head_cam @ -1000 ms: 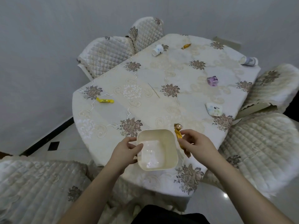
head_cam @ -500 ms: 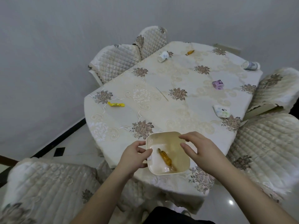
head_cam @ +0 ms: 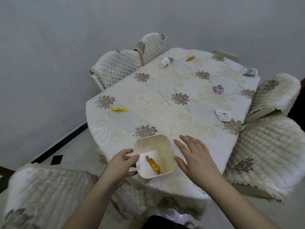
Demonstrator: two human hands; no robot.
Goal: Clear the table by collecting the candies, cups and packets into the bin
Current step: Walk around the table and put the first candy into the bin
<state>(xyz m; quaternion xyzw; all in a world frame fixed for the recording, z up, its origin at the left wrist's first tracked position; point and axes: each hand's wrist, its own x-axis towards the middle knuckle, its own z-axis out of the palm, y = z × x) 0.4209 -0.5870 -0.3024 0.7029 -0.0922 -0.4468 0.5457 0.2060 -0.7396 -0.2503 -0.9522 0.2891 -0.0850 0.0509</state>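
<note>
A cream square bin [head_cam: 165, 142] sits at the near edge of the table [head_cam: 189, 123], with an amber-wrapped candy [head_cam: 153, 164] lying inside. My left hand [head_cam: 121, 164] grips the bin's left rim. My right hand [head_cam: 196, 156] hovers open just right of the bin, fingers spread, holding nothing. On the cloth lie a yellow candy [head_cam: 118, 109] at the left, an orange candy [head_cam: 190, 58] at the far side, a tipped cup [head_cam: 164, 62] at the back, another tipped cup [head_cam: 249, 71] at the far right corner, a purple packet [head_cam: 218, 89] and a white packet [head_cam: 223, 115] at the right.
A thin stick [head_cam: 164, 98] lies mid-table. Quilted chairs surround the table: two at the back left [head_cam: 118, 66], two at the right [head_cam: 267, 146], one at the near left [head_cam: 46, 192]. A grey wall stands behind.
My right hand held the amber candy beside the bin, released it into the bin, and has now drawn back to the right with fingers spread. My left hand kept hold of the bin.
</note>
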